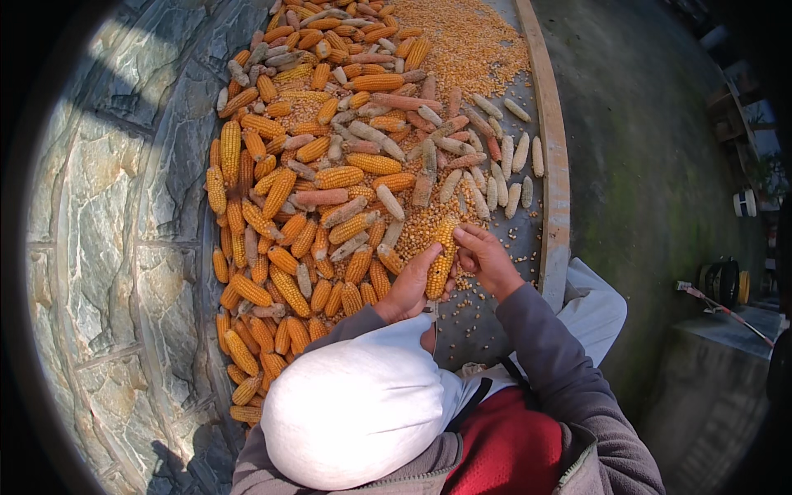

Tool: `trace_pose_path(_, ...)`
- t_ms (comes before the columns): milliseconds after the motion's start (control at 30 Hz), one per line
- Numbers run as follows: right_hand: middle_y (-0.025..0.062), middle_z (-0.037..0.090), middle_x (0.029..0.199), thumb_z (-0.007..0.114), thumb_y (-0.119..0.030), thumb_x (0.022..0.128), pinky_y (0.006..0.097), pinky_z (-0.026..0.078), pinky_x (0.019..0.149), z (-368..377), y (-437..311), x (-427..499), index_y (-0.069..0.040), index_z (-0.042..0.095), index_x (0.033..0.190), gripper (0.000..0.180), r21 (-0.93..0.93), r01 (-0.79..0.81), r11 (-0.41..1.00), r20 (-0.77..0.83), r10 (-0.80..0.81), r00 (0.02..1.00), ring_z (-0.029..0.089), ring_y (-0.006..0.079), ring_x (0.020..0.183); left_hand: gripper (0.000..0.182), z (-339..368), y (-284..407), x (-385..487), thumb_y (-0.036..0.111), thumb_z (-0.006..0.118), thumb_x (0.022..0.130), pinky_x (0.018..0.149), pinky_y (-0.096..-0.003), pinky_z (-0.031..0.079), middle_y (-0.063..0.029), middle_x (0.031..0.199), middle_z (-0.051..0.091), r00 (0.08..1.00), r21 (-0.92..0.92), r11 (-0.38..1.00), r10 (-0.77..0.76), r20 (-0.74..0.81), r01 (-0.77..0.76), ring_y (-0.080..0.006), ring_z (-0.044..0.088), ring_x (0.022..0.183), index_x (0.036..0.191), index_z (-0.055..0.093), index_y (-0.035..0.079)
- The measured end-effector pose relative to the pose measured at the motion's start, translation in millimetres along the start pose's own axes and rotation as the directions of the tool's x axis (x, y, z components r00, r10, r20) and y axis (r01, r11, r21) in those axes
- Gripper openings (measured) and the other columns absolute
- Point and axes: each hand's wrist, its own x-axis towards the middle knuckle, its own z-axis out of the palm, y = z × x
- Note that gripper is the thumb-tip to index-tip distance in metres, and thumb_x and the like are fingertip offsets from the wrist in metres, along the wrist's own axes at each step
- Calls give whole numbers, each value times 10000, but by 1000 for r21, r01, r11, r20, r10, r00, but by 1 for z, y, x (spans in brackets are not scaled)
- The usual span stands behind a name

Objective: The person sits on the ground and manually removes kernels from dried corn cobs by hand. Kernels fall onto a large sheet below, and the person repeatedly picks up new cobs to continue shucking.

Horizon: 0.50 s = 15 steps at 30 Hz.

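Note:
My left hand [409,283] holds a yellow ear of corn [438,272], which stands lengthwise before me with a small dark gap among its kernels. My right hand [487,257] is at the upper right side of the same ear, thumb and forefinger against its kernels, the other fingers curled. Loose kernels [427,229] lie just beyond the hands. To the left and beyond spreads a heap of unshelled ears [288,288], mixed with bare cobs. More bare cobs [513,199], pale and reddish, lie beyond my right hand.
A wooden board [552,154] edges the grey surface [470,328] on the right. A stone wall [105,204] rises along the left. A large spread of kernels [464,43] lies at the far end. On the ground at far right are a dark round container [719,283] and a red-white pole [730,309].

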Motion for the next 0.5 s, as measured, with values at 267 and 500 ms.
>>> trace_pose_path(267,-53,502,674,627,-237,987,201,300,452,9,0,-4,-80,593,937,168,-32,50,998,-20,-50,999,449,34,512,411,-3,0,-2,449,369,1071,465,-257,436,-34,743,565,997,121,990,74,16,-76,-115,527,543,1025,547,82)
trace_pose_path(500,-57,498,670,637,-237,982,207,330,488,12,3,-4,-98,592,909,163,-32,73,997,-70,-75,995,445,37,525,396,2,1,-2,450,391,1067,439,-252,419,-25,729,558,998,57,997,51,-49,-48,-112,516,521,1070,548,87)
